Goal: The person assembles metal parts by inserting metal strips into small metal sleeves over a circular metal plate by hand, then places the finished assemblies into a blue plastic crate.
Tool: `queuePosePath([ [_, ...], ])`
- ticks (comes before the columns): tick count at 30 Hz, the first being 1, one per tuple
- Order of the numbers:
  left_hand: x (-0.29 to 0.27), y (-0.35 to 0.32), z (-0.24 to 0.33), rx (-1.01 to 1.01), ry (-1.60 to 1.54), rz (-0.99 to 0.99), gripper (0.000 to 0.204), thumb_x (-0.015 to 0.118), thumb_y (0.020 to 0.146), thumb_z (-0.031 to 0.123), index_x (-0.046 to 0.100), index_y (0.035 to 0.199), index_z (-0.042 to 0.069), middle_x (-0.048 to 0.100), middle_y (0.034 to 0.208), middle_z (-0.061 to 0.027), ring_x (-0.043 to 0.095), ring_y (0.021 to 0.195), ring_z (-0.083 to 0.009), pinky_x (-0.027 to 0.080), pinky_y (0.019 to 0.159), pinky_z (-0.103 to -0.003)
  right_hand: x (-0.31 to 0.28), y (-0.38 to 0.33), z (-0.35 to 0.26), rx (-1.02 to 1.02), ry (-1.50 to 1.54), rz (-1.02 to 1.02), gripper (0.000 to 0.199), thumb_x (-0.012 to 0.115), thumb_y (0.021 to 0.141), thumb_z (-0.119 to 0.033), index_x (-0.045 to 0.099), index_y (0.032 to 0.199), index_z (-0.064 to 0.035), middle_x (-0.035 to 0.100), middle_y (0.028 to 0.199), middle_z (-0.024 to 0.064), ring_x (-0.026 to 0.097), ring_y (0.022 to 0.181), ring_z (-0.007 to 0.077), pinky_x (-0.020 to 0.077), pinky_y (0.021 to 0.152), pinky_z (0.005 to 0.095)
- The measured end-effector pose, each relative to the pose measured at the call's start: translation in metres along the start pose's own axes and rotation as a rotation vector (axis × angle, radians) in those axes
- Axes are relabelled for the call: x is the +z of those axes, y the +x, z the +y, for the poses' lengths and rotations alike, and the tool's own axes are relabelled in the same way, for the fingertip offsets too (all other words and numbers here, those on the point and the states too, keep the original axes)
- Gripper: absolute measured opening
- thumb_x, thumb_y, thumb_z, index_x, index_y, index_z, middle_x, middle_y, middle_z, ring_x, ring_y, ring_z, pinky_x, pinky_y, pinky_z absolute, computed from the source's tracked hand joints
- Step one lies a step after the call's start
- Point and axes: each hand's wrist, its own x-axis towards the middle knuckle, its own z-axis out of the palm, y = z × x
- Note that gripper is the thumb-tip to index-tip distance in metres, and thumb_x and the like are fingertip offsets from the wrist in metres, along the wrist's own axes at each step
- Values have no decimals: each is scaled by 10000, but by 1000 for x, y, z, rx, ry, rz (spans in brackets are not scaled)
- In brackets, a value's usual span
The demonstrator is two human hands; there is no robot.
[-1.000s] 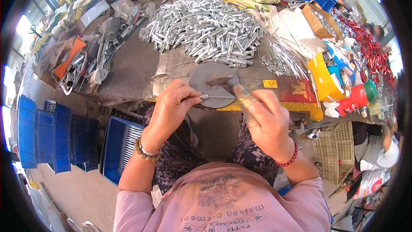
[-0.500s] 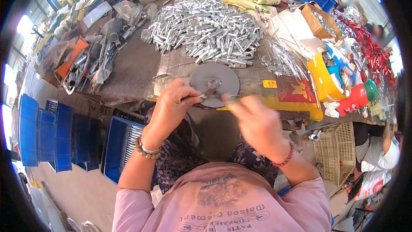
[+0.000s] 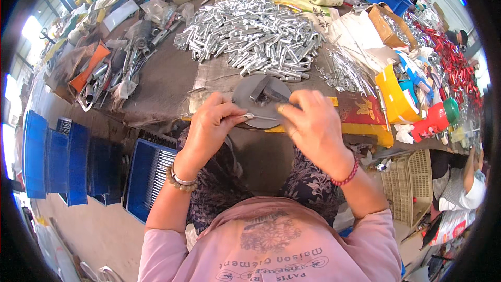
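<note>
My left hand (image 3: 211,125) pinches a small silver metal pin (image 3: 263,118) with a thicker sleeve at the fingertips. Its thin shaft points right, across the near edge of a round grey disc (image 3: 242,94) at the table's edge. My right hand (image 3: 315,125) is closed on a dark hammer (image 3: 260,88), whose block-like head is over the disc; the fingers hide part of the handle. Just beyond the disc lies a large heap of silver metal sleeves (image 3: 255,34). Thin metal rods (image 3: 347,73) are piled to the right of the heap.
Blue bins (image 3: 151,172) stand at the left, one holding rows of rods. Bagged metal parts (image 3: 99,73) lie on the table's left. To the right are a yellow box (image 3: 394,94), a red bottle with a green cap (image 3: 436,120) and a beige basket (image 3: 407,188). A person sits farther right.
The hammer, blurred and low over the disc before, is now raised and plainer to see. My right hand has shifted upward. My left hand keeps its pinch, with the pin's shaft now visible.
</note>
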Motion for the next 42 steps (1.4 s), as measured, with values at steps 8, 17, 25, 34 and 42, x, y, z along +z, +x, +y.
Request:
queuePosePath([
  [8, 15, -19, 19, -10, 6, 201, 275, 839, 885, -14, 816, 1154, 39, 699, 977, -85, 675, 858, -215, 546, 778, -329, 6, -28, -42, 410, 383, -325, 220, 790, 916, -88, 640, 1073, -49, 685, 808, 140, 716, 755, 372, 545, 652, 469],
  [17, 45, -52, 25, -594, -945, 166, 609, 670, 1087, 64, 436, 1649, 46, 754, 1093, -60, 680, 879, -86, 570, 728, -231, 21, -50, -60, 832, 965, -438, 283, 782, 961, -53, 654, 1211, -14, 615, 693, 113, 577, 583, 198, 461, 573, 380],
  [25, 24, -65, 21, -558, -1049, 283, 582, 792, 999, 62, 514, 1509, 38, 700, 991, 0, 597, 811, -52, 481, 702, -213, 19, -40, -76, 701, 875, -441, 325, 758, 995, -34, 662, 1306, -19, 721, 846, 83, 663, 731, 110, 534, 670, 300],
  [34, -75, -160, -96, -821, -493, 771, 510, 756, 984, 58, 569, 1450, -30, 676, 911, 10, 568, 766, -58, 452, 671, -220, 41, -30, -19, 793, 1048, -173, 325, 684, 1090, -104, 643, 1400, -12, 750, 1002, 65, 667, 764, 68, 551, 687, 217],
  [42, -54, -297, -295, -1196, -578, 870, 549, 837, 893, 4, 581, 1378, 0, 708, 911, -64, 634, 670, -142, 491, 551, -295, 44, -23, -20, 864, 1000, -194, 318, 679, 1097, -172, 668, 1386, -40, 749, 922, 45, 619, 677, 37, 491, 602, 185],
])
